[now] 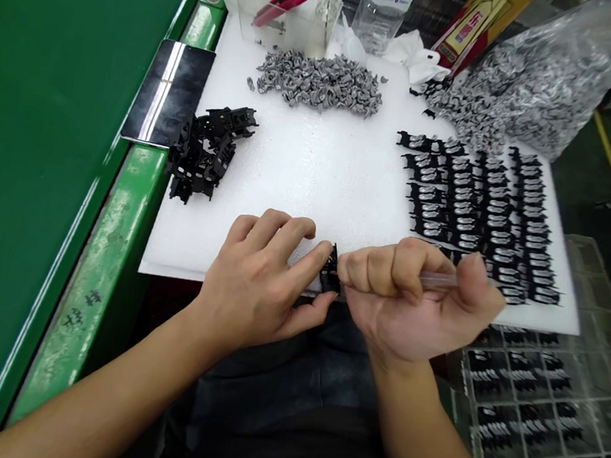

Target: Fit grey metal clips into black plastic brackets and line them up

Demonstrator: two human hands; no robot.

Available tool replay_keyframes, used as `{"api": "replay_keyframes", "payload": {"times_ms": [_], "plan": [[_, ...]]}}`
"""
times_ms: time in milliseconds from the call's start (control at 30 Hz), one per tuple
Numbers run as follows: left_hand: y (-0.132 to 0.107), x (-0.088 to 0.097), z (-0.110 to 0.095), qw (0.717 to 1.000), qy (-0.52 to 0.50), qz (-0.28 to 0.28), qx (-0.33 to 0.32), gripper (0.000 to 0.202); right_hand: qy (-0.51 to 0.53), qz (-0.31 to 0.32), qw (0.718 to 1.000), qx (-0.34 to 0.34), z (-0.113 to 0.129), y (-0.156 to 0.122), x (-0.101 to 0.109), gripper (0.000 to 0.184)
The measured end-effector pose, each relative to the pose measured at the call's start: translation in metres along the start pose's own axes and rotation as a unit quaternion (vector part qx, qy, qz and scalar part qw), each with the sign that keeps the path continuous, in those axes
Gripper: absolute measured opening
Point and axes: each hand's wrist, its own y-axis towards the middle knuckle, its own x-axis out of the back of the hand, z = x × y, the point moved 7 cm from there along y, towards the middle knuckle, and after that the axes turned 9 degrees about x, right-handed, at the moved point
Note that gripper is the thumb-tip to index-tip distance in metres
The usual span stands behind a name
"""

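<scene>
Near the front edge of the white foam board (312, 178), a small black plastic part (330, 271) is pinched between the thumb and forefinger of my left hand (263, 279). The other fingers of that hand are bent over the board. My right hand (414, 294), palm turned up, is closed around a thin tool with a clear handle (438, 279). The tool's tip is hidden by my fingers, which are right beside the black part. More black plastic parts (209, 150) lie in a loose pile at the left.
A heap of small grey pieces (323, 83) lies at the back, before a clear box (282, 11) and a bottle (385, 8). Rows of black parts with grey pieces (465, 197) cover the right side. A plastic bag (557, 82), phone-like slab (170, 93) and divided tray (594, 368) surround the board.
</scene>
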Motion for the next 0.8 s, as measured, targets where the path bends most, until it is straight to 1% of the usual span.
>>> {"api": "replay_keyframes", "payload": {"times_ms": [100, 167, 300, 567, 800], "plan": [[0.0001, 0.0005, 0.0004, 1.000, -0.004, 0.000, 0.003, 0.051, -0.034, 0.016, 0.999, 0.005, 0.0001, -0.0011, -0.0038, 0.057], [-0.0001, 0.0010, 0.0009, 1.000, -0.008, -0.001, 0.007, 0.051, -0.021, 0.013, 1.000, 0.020, 0.0026, -0.0008, -0.0031, 0.057], [-0.0005, 0.0021, 0.0007, 1.000, -0.017, -0.008, 0.010, 0.049, 0.018, -0.015, 0.999, 0.045, 0.0068, 0.0009, 0.0019, 0.055], [0.0007, 0.0005, 0.0002, 1.000, -0.014, -0.006, 0.011, 0.052, -0.008, -0.022, 0.999, 0.048, 0.0046, -0.0007, 0.0003, 0.057], [-0.0003, 0.0016, 0.0010, 1.000, -0.011, -0.006, 0.013, 0.050, -0.004, -0.028, 0.999, 0.043, 0.0046, -0.0015, 0.0017, 0.057]]}}
